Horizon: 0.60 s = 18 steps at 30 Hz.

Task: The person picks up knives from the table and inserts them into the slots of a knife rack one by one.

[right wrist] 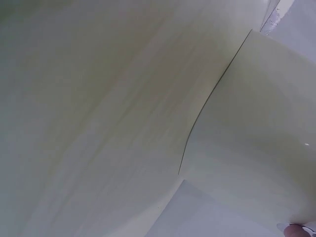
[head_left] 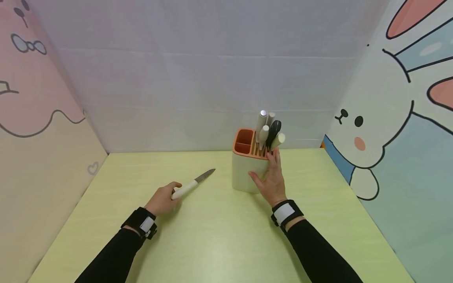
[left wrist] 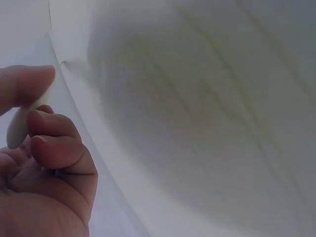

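My left hand (head_left: pixel 164 200) pinches the end of the white handle of a kitchen knife (head_left: pixel 189 188) between thumb and fingers. The blade slants up and right over the table. In the left wrist view the curled fingers (left wrist: pixel 59 143) and thumb close on the knife handle (left wrist: pixel 19 126); the blade is out of sight there. My right hand (head_left: pixel 271 182) rests its spread, fairly straight fingers against the front right side of a white knife block (head_left: pixel 244 173) with an orange top. In the right wrist view, one fingertip (right wrist: pixel 297 231) shows beside the block's pale wall (right wrist: pixel 247 128).
Several handled tools stand in the block's slots, among them black-handled scissors (head_left: pixel 273 131) and a knife with a white handle (head_left: pixel 263 135). Two square compartments lie at the block's left. Behind the pale yellow-green table (head_left: pixel 212 236) rises a white cloth wall (head_left: pixel 198 86); cartoon-printed panels flank it.
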{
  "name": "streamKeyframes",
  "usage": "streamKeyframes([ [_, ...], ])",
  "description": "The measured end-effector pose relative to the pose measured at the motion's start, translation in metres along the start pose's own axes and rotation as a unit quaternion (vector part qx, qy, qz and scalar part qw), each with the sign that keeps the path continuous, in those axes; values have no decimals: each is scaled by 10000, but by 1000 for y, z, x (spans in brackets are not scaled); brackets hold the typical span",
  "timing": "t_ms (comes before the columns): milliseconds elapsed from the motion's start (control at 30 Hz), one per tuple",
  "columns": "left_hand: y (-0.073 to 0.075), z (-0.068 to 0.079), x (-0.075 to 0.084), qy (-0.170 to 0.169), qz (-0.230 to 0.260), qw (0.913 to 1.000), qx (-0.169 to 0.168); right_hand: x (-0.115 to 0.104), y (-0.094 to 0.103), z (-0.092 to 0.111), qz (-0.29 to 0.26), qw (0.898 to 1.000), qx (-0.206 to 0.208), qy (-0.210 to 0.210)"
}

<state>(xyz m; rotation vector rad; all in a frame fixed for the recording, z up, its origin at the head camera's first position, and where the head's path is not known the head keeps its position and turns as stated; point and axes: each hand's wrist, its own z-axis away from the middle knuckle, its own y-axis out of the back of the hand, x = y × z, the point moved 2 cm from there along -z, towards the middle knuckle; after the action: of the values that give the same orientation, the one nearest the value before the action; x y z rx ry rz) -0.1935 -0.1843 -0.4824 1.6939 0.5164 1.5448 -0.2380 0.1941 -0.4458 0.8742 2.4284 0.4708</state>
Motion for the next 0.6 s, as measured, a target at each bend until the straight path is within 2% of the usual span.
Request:
streamKeyframes([
  [167,-4,-1,0,-173,33,9998,117,0,0,-1,-11,10000,-22,-18],
  [600,-9,6,13,-290,392,9986,207,0,0,0,-46,10000,-25,-40],
])
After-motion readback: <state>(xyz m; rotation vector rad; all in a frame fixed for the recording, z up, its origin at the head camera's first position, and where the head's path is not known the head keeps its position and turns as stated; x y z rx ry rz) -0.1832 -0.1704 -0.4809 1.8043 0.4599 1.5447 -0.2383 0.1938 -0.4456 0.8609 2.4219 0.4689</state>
